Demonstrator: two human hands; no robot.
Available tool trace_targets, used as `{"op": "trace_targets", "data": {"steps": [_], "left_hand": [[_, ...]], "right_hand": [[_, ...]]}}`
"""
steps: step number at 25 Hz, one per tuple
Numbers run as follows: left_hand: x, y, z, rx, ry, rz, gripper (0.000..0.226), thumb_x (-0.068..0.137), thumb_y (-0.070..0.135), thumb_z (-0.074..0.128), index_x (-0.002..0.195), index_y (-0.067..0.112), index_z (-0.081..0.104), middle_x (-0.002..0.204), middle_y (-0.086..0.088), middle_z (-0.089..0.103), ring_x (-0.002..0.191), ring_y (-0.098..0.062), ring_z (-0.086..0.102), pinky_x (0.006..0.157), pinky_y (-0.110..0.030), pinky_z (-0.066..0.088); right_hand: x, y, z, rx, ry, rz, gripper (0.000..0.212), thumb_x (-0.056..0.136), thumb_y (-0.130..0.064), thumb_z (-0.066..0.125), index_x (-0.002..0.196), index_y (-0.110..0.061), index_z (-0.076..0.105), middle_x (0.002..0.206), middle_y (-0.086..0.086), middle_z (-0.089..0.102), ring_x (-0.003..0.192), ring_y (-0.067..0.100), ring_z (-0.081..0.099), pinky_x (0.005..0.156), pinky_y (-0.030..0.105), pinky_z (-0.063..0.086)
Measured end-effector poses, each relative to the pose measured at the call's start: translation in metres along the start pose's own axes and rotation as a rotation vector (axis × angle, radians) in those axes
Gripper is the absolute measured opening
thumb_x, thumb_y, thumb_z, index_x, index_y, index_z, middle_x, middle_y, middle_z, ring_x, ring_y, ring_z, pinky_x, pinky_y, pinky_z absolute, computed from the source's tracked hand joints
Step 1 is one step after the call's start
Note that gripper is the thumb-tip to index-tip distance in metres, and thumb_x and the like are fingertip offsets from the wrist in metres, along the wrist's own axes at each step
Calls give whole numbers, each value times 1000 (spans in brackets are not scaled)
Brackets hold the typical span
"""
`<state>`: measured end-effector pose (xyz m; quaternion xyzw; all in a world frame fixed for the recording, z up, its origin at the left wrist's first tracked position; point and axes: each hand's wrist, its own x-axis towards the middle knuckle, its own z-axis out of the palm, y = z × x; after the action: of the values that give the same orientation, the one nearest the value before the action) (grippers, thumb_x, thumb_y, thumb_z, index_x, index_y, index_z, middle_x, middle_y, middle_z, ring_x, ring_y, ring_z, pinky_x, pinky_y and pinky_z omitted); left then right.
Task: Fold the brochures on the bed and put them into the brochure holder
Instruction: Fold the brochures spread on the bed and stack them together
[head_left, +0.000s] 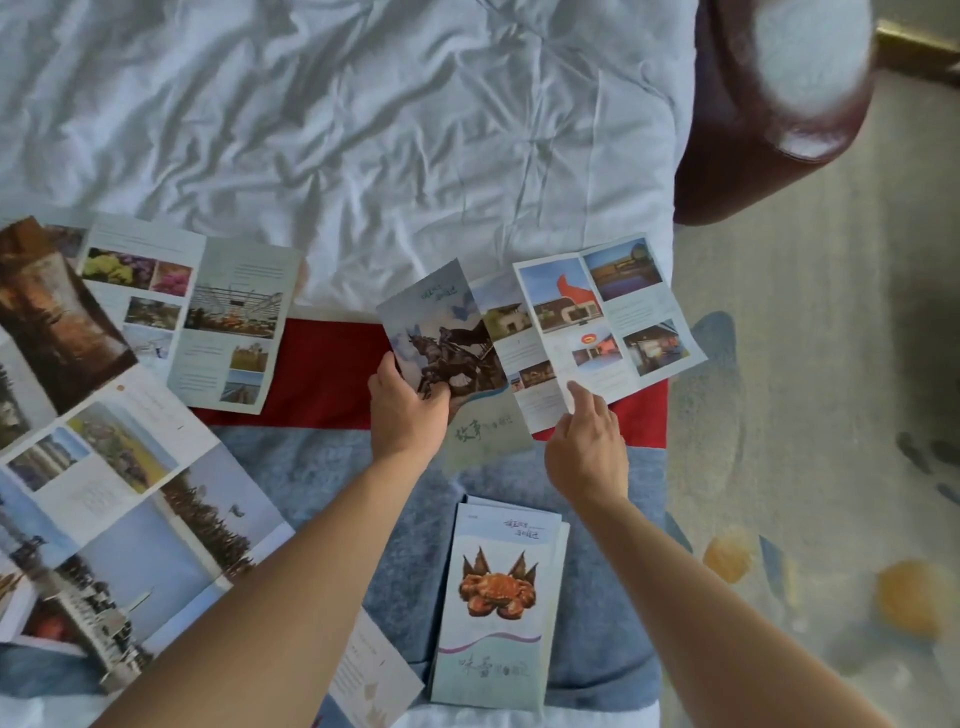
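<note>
A bed (363, 130) with a rumpled white duvet fills the far half of the view; a red and blue runner (311, 457) crosses its near end, and the bed's right edge drops to patterned carpet (805, 415). A dark red chair (769, 104) stands at the far right, just beside that edge.

At the middle, close to the right edge, a half-open brochure (571, 332) is being handled. The left hand (408, 410) pinches its cover panel, the one with a horse statue, between thumb and fingers and lifts it. The right hand (587, 452) has its index finger pressed on the near edge of the spread right panels, the other fingers curled.

Near, between the forearms, a folded crab brochure (493, 603) lies on top of another on the blue runner. Unfolded brochures (130, 467) crowd the left side, overlapping; one open sheet (208, 317) lies farther back. The wide white duvet beyond the hands is open room. No brochure holder is in view.
</note>
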<state>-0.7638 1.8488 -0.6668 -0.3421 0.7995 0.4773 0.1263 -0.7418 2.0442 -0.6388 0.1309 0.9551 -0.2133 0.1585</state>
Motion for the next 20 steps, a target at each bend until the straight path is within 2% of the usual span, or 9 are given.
{"op": "trace_targets", "data": {"steps": [4, 7, 9, 11, 13, 17, 20], "left_hand": [[2, 12, 26, 49, -49, 5, 78, 88, 30, 69, 152, 11, 28, 138, -11, 43, 120, -27, 53, 102, -44, 46], [3, 18, 41, 83, -114, -4, 80, 88, 30, 68, 153, 11, 25, 144, -12, 41, 129, -28, 47, 107, -45, 42], [4, 21, 48, 79, -141, -20, 79, 87, 29, 67, 152, 11, 27, 145, -11, 42, 132, -28, 45, 109, -45, 40], [7, 24, 53, 45, -148, -41, 72, 87, 27, 67, 149, 11, 33, 143, -10, 47, 130, -28, 48, 107, -45, 42], [9, 28, 59, 17, -139, -48, 63, 86, 24, 66, 142, 10, 42, 136, -10, 52, 123, -28, 53, 103, -46, 45], [6, 34, 68, 29, -103, -21, 46, 85, 22, 64, 129, 12, 54, 124, -9, 54, 107, -25, 59, 95, -43, 51], [3, 35, 77, 77, -138, 32, 49, 86, 25, 63, 133, 14, 53, 127, -10, 53, 109, -26, 58, 96, -44, 51]], "right_hand": [[18, 23, -10, -24, -46, 30, 54, 94, -10, 40, 148, -14, 35, 151, 9, 41, 133, 31, 39, 109, 49, 38], [28, 28, -4, -105, -132, -40, 41, 101, -19, 34, 138, -5, 45, 158, 15, 31, 144, 34, 28, 117, 47, 26], [34, 27, -2, -45, -161, -26, 48, 102, -30, 34, 142, -5, 40, 159, 17, 29, 145, 34, 26, 118, 49, 24], [40, 27, -1, 52, -178, 70, 64, 100, -44, 37, 154, -13, 24, 159, 12, 31, 145, 31, 29, 117, 49, 28], [43, 30, 2, 39, -209, 91, 71, 98, -49, 40, 157, -17, 16, 157, 10, 35, 142, 29, 33, 114, 48, 31], [45, 37, 5, 46, -249, 111, 76, 95, -46, 48, 157, -18, 13, 149, 7, 45, 131, 29, 45, 107, 51, 41], [44, 40, 3, 65, -254, 95, 75, 93, -45, 52, 154, -18, 18, 138, 3, 53, 125, 28, 50, 102, 52, 46]]}}
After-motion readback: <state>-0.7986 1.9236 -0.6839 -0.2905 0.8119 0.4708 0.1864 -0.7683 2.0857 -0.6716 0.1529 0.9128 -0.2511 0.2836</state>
